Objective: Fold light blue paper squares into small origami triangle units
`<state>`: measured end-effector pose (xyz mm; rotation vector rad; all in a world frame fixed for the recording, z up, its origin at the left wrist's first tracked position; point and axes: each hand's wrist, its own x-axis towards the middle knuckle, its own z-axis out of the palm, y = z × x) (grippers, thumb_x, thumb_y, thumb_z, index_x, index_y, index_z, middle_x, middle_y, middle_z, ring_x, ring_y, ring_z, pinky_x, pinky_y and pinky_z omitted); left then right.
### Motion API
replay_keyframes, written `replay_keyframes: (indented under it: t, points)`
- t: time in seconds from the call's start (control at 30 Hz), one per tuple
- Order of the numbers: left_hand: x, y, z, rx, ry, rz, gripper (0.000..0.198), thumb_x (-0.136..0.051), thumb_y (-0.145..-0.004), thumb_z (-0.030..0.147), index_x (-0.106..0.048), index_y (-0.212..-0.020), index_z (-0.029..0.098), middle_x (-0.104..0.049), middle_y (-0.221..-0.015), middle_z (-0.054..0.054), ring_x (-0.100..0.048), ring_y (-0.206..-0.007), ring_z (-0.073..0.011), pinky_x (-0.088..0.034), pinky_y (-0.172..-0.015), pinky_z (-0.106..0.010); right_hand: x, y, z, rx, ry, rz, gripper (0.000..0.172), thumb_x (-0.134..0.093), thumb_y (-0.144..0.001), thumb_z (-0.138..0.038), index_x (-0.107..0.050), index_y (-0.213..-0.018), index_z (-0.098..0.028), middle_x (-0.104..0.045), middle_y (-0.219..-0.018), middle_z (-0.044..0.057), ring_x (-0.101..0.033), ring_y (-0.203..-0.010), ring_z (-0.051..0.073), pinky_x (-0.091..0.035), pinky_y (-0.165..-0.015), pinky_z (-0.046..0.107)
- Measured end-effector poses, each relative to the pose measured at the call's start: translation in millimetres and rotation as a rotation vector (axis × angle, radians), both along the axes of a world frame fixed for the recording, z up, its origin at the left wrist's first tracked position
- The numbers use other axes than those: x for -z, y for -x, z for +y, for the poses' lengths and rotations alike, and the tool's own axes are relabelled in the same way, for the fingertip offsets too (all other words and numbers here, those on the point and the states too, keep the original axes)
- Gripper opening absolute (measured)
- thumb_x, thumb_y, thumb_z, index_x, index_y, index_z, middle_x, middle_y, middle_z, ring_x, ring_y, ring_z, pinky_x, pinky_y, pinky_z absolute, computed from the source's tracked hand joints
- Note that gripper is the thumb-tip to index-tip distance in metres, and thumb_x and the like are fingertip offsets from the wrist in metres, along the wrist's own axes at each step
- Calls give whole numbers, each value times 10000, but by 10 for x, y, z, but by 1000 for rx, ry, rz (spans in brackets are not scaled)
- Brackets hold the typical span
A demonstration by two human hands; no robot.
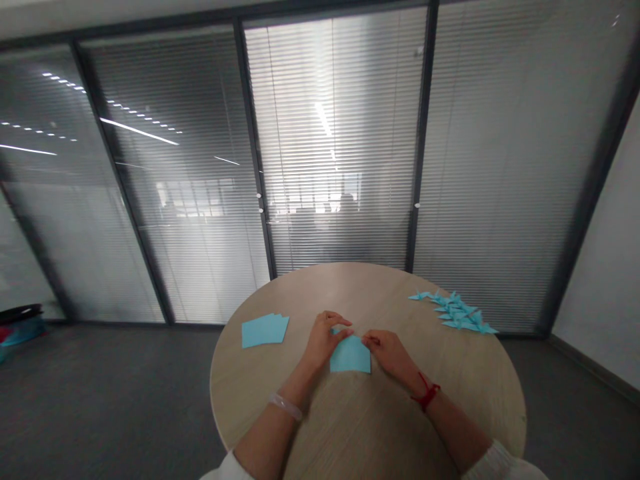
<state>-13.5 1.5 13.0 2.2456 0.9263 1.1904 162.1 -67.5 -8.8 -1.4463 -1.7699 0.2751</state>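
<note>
1. The folded blue paper sheet (350, 356) lies flat on the desk (367, 427), straight ahead of the person and centred between both hands. Its longer axis runs roughly left to right, and its upper edge rises to a blunt peak.
2. The left hand (324, 341) and right hand (393, 355) are about equally near, coming in from either side of the sheet.
3. Both hands are narrow, closed to a pinch at the sheet's peak, where the left fingertips (345, 332) and right fingertips (366, 341) nearly meet. How firmly they grip is hard to tell.
4. A stack of blue paper squares (265, 331) lies just left of the left hand, clear of it.
5. Farther right, well apart from both hands, blue origami cranes (457, 313) lie heaped together near the desk's edge – none touched.
</note>
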Motion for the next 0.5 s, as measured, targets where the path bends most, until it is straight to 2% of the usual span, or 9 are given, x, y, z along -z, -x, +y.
replay_keyframes:
  t: [0.1, 0.23, 0.37, 0.5]
  points:
    - [-38, -1, -46, 3, -131, 125, 85, -681, -731, 300, -735, -778, 254, -603, -966, -57, -529, -989, -211, -384, -905, -364, -10, 27, -19, -40, -10, -17, 322, -404, -872, -291, -666, -735, -163, -675, -705, 43, -589, -645, 157, -387, -613, 227]
    - [-59, -15, -77, 16, -163, 230, 71, -670, -749, 279, -732, -748, 246, -606, -950, -49, -525, -964, -215, -380, -889, -375, -27, 44, -45, -58, -16, -18, 330, -398, -899, -322, -679, -818, -170, -692, -764, 55, -608, -686, 162, -409, -648, 231]
    - [-60, -37, -104, 1, -183, 245, 87, -645, -771, 253, -718, -751, 212, -594, -880, -55, -522, -913, -204, -387, -850, -361, -45, 58, -56, -60, -8, 16, 315, -417, -892, -337, -680, -834, -173, -699, -783, 57, -618, -711, 163, -429, -668, 234]
    - [-40, -60, -124, -5, -182, 181, 115, -625, -785, 270, -708, -751, 197, -585, -889, -65, -517, -921, -205, -382, -857, -366, -51, 69, -40, -95, -9, 149, 267, -475, -853, -349, -678, -844, -176, -703, -802, 55, -635, -729, 172, -452, -678, 242]
